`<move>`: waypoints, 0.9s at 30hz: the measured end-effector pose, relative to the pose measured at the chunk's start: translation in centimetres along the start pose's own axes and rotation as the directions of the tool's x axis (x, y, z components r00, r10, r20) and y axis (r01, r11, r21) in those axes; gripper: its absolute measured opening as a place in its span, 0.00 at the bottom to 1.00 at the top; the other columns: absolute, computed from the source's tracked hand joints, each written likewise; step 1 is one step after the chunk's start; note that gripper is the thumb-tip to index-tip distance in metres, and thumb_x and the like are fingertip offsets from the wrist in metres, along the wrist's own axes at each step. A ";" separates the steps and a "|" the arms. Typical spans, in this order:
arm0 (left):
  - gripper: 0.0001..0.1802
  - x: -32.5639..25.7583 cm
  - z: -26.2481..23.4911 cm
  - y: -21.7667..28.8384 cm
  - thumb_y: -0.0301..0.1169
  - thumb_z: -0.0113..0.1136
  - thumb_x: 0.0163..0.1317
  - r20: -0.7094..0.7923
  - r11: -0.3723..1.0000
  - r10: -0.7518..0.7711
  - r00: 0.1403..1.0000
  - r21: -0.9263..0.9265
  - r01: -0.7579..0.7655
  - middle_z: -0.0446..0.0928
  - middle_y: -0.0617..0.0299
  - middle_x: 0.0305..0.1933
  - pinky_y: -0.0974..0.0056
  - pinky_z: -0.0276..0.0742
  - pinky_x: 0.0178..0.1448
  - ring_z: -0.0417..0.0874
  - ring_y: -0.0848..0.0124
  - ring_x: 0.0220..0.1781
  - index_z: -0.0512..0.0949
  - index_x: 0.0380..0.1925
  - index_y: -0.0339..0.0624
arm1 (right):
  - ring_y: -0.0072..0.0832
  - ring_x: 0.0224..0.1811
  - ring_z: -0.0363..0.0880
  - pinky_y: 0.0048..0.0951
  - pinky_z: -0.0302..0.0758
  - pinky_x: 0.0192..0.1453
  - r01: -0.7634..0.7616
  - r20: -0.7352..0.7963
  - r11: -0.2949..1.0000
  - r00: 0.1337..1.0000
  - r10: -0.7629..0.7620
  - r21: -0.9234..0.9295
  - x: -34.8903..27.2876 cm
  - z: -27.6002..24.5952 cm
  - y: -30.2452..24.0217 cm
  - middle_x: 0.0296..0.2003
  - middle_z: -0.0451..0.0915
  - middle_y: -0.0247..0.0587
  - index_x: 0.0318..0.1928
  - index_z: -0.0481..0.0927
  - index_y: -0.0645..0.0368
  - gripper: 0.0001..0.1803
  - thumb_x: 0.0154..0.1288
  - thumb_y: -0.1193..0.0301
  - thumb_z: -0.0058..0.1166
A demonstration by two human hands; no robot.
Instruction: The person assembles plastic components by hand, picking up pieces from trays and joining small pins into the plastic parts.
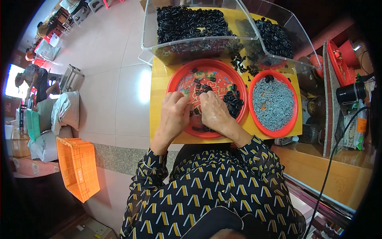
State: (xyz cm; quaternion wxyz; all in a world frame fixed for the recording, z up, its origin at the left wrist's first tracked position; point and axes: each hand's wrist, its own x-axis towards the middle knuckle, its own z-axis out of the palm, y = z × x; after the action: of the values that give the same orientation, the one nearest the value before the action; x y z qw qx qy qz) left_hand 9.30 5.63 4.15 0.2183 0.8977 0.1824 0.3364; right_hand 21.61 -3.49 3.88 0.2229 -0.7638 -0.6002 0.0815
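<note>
Both my hands work over a round red tray [174, 75] with a printed floral bottom. My left hand [174, 113] is closed, its fingers curled together above the tray's left part; what it grips, if anything, is hidden. Close beside it, my right hand [216, 111] is bent with its fingertips pinched downward, and I cannot make out what is in them. Small black plastic pieces [203, 88] lie just beyond my fingers. Black oval ring-like parts [233, 98] are heaped at the tray's right side. A second red tray [295, 113] to the right holds many silvery screws [274, 104].
A clear plastic bin [149, 42] full of black parts stands on the yellow table [158, 89], with another clear bin [306, 34] to its right. Loose black pieces [239, 63] lie between bins and trays. An orange crate [81, 169] and sacks [67, 111] rest at left. A person [36, 81] bends farther off.
</note>
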 end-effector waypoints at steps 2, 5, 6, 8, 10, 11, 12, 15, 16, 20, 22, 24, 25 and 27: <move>0.07 0.8 0.2 0.5 0.21 0.57 0.39 0.058 0.999 -0.008 0.998 0.042 0.005 0.70 0.54 0.26 0.58 0.67 0.36 0.71 0.57 0.32 0.73 0.22 0.39 | 0.48 0.33 0.72 0.40 0.71 0.38 0.051 -0.077 0.996 0.996 -0.045 0.074 -0.7 -0.9 -0.2 0.30 0.69 0.56 0.29 0.67 0.67 0.09 0.44 0.80 0.49; 0.04 1.3 1.9 0.3 0.23 0.55 0.39 0.196 0.975 -0.028 0.980 0.223 -0.016 0.71 0.51 0.26 0.58 0.68 0.36 0.72 0.57 0.33 0.72 0.20 0.37 | 0.47 0.32 0.71 0.39 0.69 0.37 0.021 -0.170 0.959 0.985 0.028 0.282 -2.0 -2.3 0.4 0.29 0.70 0.54 0.28 0.66 0.66 0.07 0.46 0.80 0.49; 0.04 1.3 2.3 0.2 0.24 0.54 0.40 0.240 0.965 -0.073 0.968 0.264 0.007 0.72 0.50 0.27 0.58 0.69 0.37 0.73 0.56 0.34 0.72 0.19 0.36 | 0.47 0.32 0.71 0.39 0.69 0.37 0.017 -0.172 0.959 0.984 0.033 0.282 -2.5 -2.7 0.5 0.29 0.70 0.54 0.28 0.66 0.66 0.07 0.46 0.80 0.49; 0.05 1.3 2.8 -0.1 0.25 0.53 0.40 0.283 0.952 -0.118 0.952 0.306 0.027 0.72 0.49 0.27 0.58 0.69 0.37 0.73 0.56 0.34 0.72 0.19 0.35 | 0.40 0.27 0.70 0.33 0.68 0.33 -0.025 -0.143 0.851 0.983 0.117 0.524 -3.4 -3.5 0.6 0.25 0.68 0.48 0.30 0.66 0.65 0.08 0.50 0.80 0.51; 0.06 1.6 2.9 -0.1 0.25 0.53 0.40 0.303 0.934 -0.118 0.946 0.357 0.002 0.72 0.49 0.27 0.58 0.69 0.38 0.73 0.55 0.33 0.72 0.20 0.34 | 0.29 0.25 0.70 0.25 0.68 0.31 -0.111 -0.063 0.820 0.982 0.176 0.562 -4.2 -4.5 1.0 0.23 0.69 0.41 0.29 0.66 0.64 0.06 0.54 0.79 0.51; 0.06 1.7 2.8 0.1 0.25 0.53 0.40 0.305 0.934 -0.115 0.945 0.358 -0.002 0.72 0.49 0.27 0.58 0.69 0.38 0.73 0.55 0.33 0.72 0.20 0.34 | 0.23 0.25 0.69 0.23 0.68 0.30 -0.184 0.024 0.692 0.972 0.234 0.698 -4.7 -4.4 1.3 0.23 0.69 0.37 0.29 0.66 0.64 0.05 0.55 0.79 0.49; 0.06 1.8 2.8 0.1 0.24 0.53 0.40 0.309 0.944 -0.086 0.947 0.329 -0.022 0.72 0.48 0.27 0.57 0.69 0.38 0.73 0.54 0.34 0.71 0.20 0.34 | 0.18 0.26 0.68 0.20 0.67 0.30 -0.255 0.117 0.537 0.954 0.277 0.804 -5.1 -4.3 1.8 0.24 0.70 0.33 0.29 0.66 0.64 0.04 0.56 0.79 0.48; 0.04 1.5 2.1 0.6 0.22 0.53 0.42 0.288 0.979 -0.087 0.954 0.203 0.028 0.71 0.48 0.27 0.59 0.69 0.37 0.73 0.57 0.33 0.70 0.21 0.33 | 0.14 0.25 0.68 0.16 0.67 0.27 -0.264 0.153 0.343 0.936 0.318 0.901 -5.8 -5.3 1.8 0.25 0.70 0.30 0.32 0.69 0.64 0.03 0.58 0.78 0.47; 0.03 1.2 1.6 1.1 0.20 0.52 0.44 0.263 0.989 -0.126 0.956 0.103 0.102 0.71 0.49 0.26 0.61 0.69 0.36 0.73 0.59 0.33 0.70 0.21 0.33 | 0.14 0.24 0.68 0.17 0.67 0.27 -0.316 0.216 0.257 0.911 0.352 0.913 -6.0 -5.7 1.6 0.26 0.71 0.32 0.34 0.69 0.65 0.05 0.58 0.78 0.48; 0.02 0.6 0.9 3.1 0.17 0.51 0.50 0.349 0.771 -0.370 0.861 -0.402 0.494 0.70 0.56 0.25 0.69 0.69 0.34 0.73 0.67 0.30 0.71 0.25 0.33 | 0.13 0.23 0.68 0.13 0.66 0.25 -0.360 0.312 0.093 0.890 0.333 0.928 -6.8 -5.4 2.4 0.24 0.71 0.31 0.36 0.71 0.64 0.06 0.58 0.77 0.48; 0.04 -0.2 1.3 3.5 0.18 0.51 0.55 0.354 0.622 -0.360 0.863 -0.598 0.505 0.70 0.64 0.25 0.75 0.67 0.34 0.71 0.74 0.27 0.72 0.31 0.35 | 0.13 0.23 0.69 0.12 0.66 0.24 -0.338 0.316 0.010 0.888 0.335 0.941 -6.8 -5.0 2.5 0.24 0.72 0.31 0.36 0.71 0.64 0.05 0.58 0.77 0.48; 0.05 -0.4 1.2 4.0 0.20 0.51 0.56 0.447 0.461 -0.390 0.805 -0.662 0.591 0.73 0.65 0.27 0.75 0.68 0.35 0.72 0.77 0.28 0.72 0.33 0.35 | 0.14 0.23 0.69 0.12 0.65 0.23 -0.315 0.319 -0.069 0.886 0.337 0.947 -6.8 -4.7 2.4 0.23 0.72 0.31 0.36 0.71 0.63 0.05 0.58 0.77 0.48; 0.04 -0.5 1.4 4.3 0.20 0.51 0.56 0.497 0.238 -0.422 0.758 -0.746 0.621 0.74 0.63 0.28 0.75 0.69 0.34 0.73 0.77 0.28 0.72 0.32 0.35 | 0.15 0.23 0.70 0.13 0.66 0.23 -0.291 0.308 -0.101 0.886 0.348 0.951 -6.8 -4.6 2.3 0.23 0.72 0.32 0.36 0.71 0.64 0.05 0.59 0.76 0.48; 0.03 -0.6 1.6 4.8 0.20 0.51 0.56 0.554 -0.001 -0.438 0.708 -0.788 0.616 0.75 0.61 0.29 0.74 0.69 0.34 0.74 0.76 0.29 0.72 0.31 0.35 | 0.16 0.23 0.71 0.14 0.67 0.23 -0.269 0.299 -0.131 0.884 0.360 0.954 -6.7 -4.6 2.0 0.24 0.73 0.34 0.36 0.71 0.65 0.06 0.59 0.76 0.47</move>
State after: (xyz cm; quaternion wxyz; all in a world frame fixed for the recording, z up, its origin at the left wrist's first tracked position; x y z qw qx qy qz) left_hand 10.87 0.88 5.25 0.8316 0.4565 0.2468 0.1979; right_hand 23.43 -11.37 6.12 0.6911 -0.4897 -0.1476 0.5107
